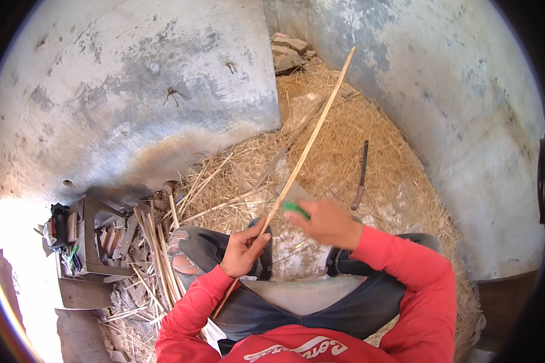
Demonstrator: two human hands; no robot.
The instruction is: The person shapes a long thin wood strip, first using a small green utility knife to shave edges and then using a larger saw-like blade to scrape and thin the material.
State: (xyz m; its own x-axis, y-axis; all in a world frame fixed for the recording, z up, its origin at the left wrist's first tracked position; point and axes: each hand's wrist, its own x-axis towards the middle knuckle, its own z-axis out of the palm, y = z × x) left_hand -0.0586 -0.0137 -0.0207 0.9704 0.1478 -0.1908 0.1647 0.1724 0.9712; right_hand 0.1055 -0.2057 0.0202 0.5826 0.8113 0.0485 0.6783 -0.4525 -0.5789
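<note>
A long pale strip of split wood or bamboo (312, 140) slants from my lap up toward the far wall. My left hand (244, 248) is closed around its lower part, above my left thigh. My right hand (329, 222) is closed on a green-handled tool (296, 209), just right of the strip. Motion blurs that tool, and its working end does not show clearly. Whether it touches the strip I cannot tell.
A dark blade with a brown handle (362, 175) lies on straw-like shavings (339, 145) ahead. Long strips (157, 254) lean at my left beside a wooden stand (91, 242). Bricks or wood chunks (287, 53) sit by the far corner. Plastered walls (181, 78) rise around.
</note>
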